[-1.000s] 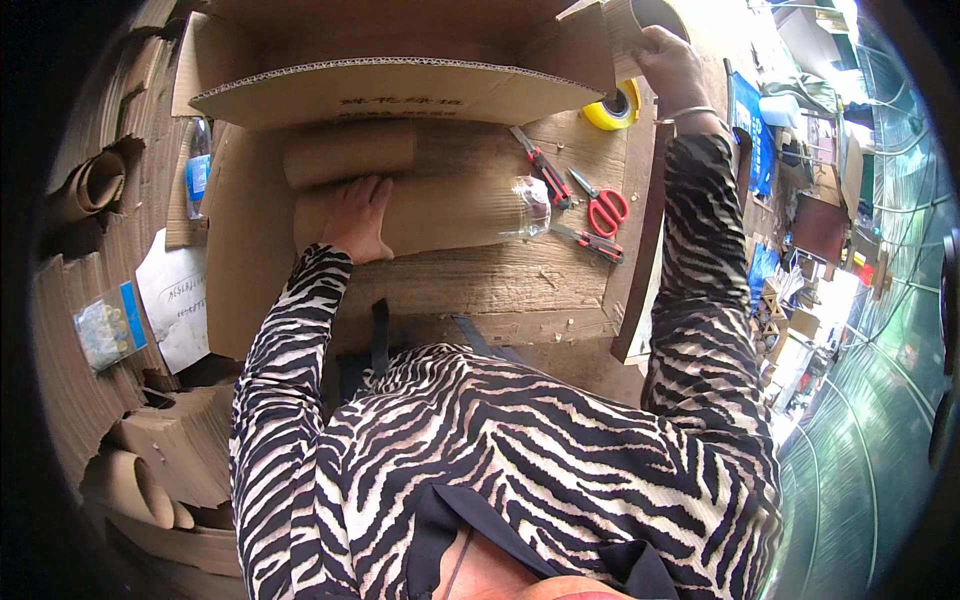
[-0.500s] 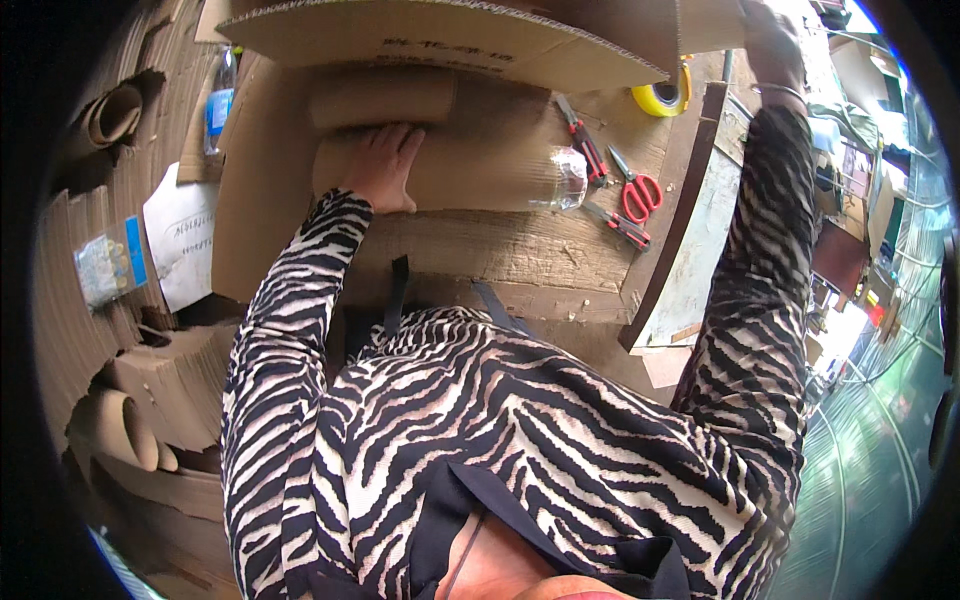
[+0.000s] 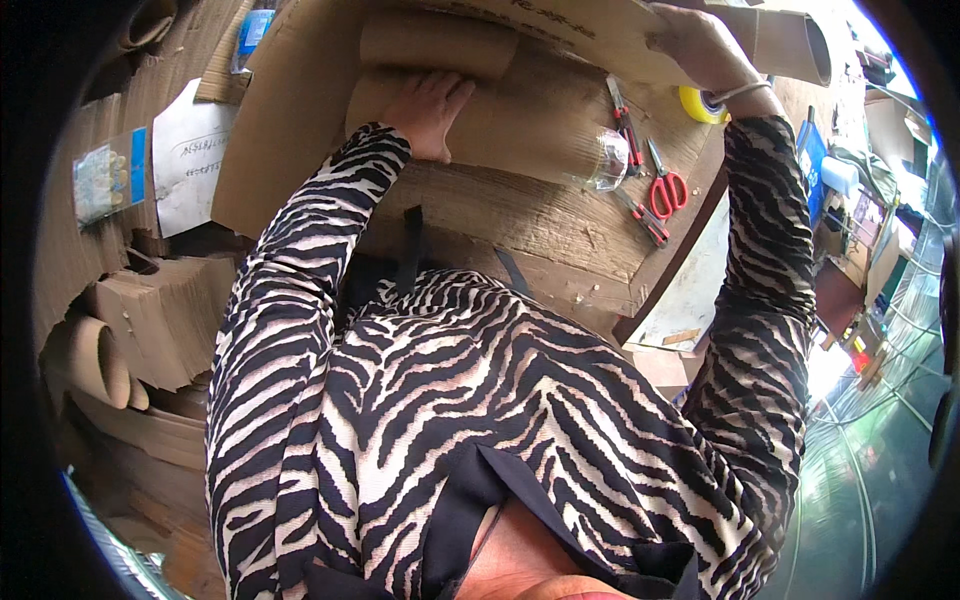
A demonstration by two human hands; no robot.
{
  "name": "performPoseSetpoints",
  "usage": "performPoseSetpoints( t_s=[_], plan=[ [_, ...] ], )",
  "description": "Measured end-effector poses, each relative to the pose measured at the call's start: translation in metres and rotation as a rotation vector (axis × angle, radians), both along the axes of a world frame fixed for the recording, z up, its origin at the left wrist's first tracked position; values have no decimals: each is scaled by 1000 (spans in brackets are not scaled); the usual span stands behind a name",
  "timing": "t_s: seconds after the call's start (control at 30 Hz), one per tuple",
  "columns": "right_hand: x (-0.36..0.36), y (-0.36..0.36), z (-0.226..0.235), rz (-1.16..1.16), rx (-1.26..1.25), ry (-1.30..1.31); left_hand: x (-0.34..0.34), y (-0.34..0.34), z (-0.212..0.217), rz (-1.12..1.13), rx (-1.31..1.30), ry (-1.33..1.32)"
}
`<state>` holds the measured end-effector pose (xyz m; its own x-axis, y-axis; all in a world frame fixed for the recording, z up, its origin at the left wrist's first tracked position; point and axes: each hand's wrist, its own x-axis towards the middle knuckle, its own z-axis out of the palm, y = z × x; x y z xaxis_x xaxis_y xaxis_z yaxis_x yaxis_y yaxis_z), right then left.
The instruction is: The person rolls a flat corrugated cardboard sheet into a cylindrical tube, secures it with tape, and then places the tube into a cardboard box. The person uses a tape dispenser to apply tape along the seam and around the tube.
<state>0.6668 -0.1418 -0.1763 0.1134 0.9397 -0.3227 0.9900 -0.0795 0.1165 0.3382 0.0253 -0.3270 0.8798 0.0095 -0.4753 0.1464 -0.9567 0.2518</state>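
My left hand point(image 3: 430, 112) lies flat, fingers extended, on a brown cardboard piece point(image 3: 530, 125) that rests on the wooden table point(image 3: 520, 225). Clear plastic point(image 3: 607, 160) wraps the piece's right end. My right hand point(image 3: 705, 50) is up at the far right, its fingers around the edge of a large raised cardboard sheet point(image 3: 610, 35) with dark printing; part of the grip is hidden. Right of the wrapped end lie a red-and-black utility knife point(image 3: 626, 125), a second such knife point(image 3: 645, 220) and red-handled scissors point(image 3: 665, 185). Below my right wrist is a yellow tape roll point(image 3: 703, 105).
Stacked cardboard point(image 3: 160, 320) and a rolled cardboard piece point(image 3: 95, 360) crowd the left side, beside a white written sheet point(image 3: 190, 155). A blue-labelled bottle point(image 3: 254, 35) lies at the far left. Another curved cardboard piece point(image 3: 785, 45) stands beyond my right hand.
My right hand has come inward and now grips the raised sheet's edge, which has swung farther up. My left hand stays on the cardboard. The whole view has shifted and turned slightly.
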Motion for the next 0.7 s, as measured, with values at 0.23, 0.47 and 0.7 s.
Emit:
performPoseSetpoints(
  t_s=[0.23, 0.47, 0.7],
  plan=[
    [10, -37, 11, -457, 76, 570, 8, 0, 3, -29, -78, 3],
    [7, -30, 27, -477, -16, 369, 0, 4, 7, -34, -88, -61],
    [6, -29, 28, -491, -48, 425, -6, 0, 1, -21, -64, -131]
  ],
)
